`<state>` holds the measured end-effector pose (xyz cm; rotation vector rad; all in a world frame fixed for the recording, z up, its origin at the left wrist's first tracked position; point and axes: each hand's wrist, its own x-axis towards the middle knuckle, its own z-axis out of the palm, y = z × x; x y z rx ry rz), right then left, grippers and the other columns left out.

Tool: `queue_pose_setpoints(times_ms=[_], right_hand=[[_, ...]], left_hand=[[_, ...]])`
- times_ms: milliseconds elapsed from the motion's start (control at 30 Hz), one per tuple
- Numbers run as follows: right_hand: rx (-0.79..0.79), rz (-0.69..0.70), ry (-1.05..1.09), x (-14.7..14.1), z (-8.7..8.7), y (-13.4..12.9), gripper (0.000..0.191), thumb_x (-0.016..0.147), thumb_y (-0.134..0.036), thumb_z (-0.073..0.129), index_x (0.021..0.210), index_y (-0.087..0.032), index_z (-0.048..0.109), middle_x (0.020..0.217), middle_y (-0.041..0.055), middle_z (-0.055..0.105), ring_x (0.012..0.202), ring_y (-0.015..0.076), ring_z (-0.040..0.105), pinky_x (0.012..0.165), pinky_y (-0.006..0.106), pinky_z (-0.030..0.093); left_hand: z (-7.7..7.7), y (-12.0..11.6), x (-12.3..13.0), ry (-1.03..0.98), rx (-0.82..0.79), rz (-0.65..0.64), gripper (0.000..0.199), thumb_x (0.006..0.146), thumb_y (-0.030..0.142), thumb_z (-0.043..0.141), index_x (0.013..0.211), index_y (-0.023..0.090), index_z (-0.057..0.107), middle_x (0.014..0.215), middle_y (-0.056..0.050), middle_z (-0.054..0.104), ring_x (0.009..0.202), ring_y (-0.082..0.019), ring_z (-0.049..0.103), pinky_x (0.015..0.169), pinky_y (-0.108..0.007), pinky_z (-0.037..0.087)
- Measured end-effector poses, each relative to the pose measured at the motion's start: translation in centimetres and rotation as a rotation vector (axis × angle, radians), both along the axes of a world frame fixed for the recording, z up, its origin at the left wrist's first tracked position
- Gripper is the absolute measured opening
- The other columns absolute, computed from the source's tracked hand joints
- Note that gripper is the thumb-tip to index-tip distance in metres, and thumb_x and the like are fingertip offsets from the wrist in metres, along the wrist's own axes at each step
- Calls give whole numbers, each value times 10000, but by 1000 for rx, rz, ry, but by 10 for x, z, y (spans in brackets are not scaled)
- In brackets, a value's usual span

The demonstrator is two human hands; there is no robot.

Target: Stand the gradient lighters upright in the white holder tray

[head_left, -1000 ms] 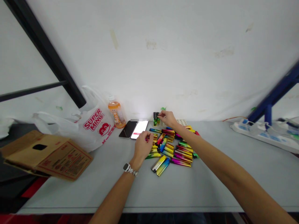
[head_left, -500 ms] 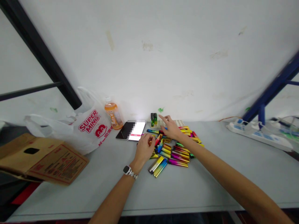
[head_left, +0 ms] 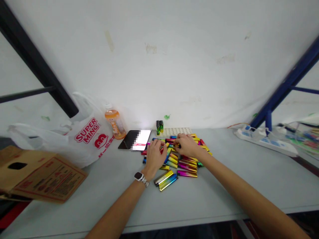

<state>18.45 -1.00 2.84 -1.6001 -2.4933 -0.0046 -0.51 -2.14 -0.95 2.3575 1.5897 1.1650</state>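
Observation:
Many shiny two-tone lighters [head_left: 187,173] lie in a loose pile on the grey table. My left hand [head_left: 156,155], a watch at its wrist, is closed at the pile's left side with a red lighter [head_left: 161,148] showing at its fingertips. Over the middle of the pile, my right hand [head_left: 188,146] has its fingers pinched, and the dark end of a lighter shows by them. Several green lighters [head_left: 159,127] stand upright at the left end of a pale tray with rows of holes [head_left: 175,131], against the wall.
A tablet with a lit screen [head_left: 134,139] lies left of the pile. Behind it are an orange drink bottle [head_left: 115,122] and a white plastic bag [head_left: 82,146]. An open cardboard box [head_left: 50,177] sits at the left. A white power strip [head_left: 265,141] lies at the right.
My right hand has come back from near the standing lighters to the pile, its spread fingers now pinched. My left hand stays at the pile's left side. The view has shifted slightly.

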Motion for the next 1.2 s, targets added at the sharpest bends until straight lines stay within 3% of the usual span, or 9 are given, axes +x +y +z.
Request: queue_pose_setpoints(times_ms=[133,233,467,633,767,867,933,1100,1200], right_hand=[[-25,59,4,-5,2,2,303,823,-357,652,1076,-208,729,1056,115,632,971,263,590,873,366,397],[-48,94,-32,-9,-1,3,279,798,-384,668,976,-183,741,1037,122,648,940,265,605,851,366,408],[-17,100,-143,-13,9,8,346,741,-427,702,944,-150,740,997,162,705,898,287,634,856,383,409],[-70,76,-85,2,29,14,184,772,-329,667,738,-163,739,709,98,711,650,216,608,652,307,392],[-182,67,65,15,35,17,253,813,-267,603,602,-165,699,526,26,617,499,142,501,519,266,303],[-189,57,102,19,29,14,220,814,-233,572,663,-165,717,579,23,646,532,143,520,526,260,307],[-157,37,126,17,22,11,150,788,-228,599,800,-170,737,677,33,690,595,158,558,553,256,332],[-106,93,128,6,3,3,364,734,-214,644,1092,-183,695,948,83,707,794,208,611,683,272,406],[-49,100,55,-2,0,2,368,749,-260,653,1104,-176,698,1037,124,662,919,250,596,781,314,419]], left_hand=[[9,8,-3,-17,19,15,115,921,222,503,831,210,573,903,-50,647,922,-237,567,808,-372,419],[14,15,-2,-41,40,21,119,921,224,497,828,213,570,897,-52,643,924,-239,568,814,-372,425],[6,10,-2,-94,39,6,113,911,218,507,818,220,571,873,-42,636,900,-228,573,824,-371,434],[4,10,-2,-88,25,-13,131,921,212,492,820,211,576,895,-50,642,916,-227,576,820,-371,434],[2,14,-1,-74,45,-33,138,919,202,494,805,212,572,879,-49,637,914,-228,569,833,-372,442],[0,15,-1,-51,39,-53,127,917,197,503,812,212,574,881,-43,629,908,-224,568,832,-368,447],[-2,15,-1,-30,29,-74,110,907,187,516,821,209,581,891,-43,625,906,-224,564,824,-367,450],[-3,13,0,18,-23,-109,90,889,178,542,833,210,605,906,-47,622,902,-229,567,799,-368,455],[-3,13,0,6,-28,-110,98,899,182,530,843,208,606,916,-50,620,905,-226,570,798,-367,458]])
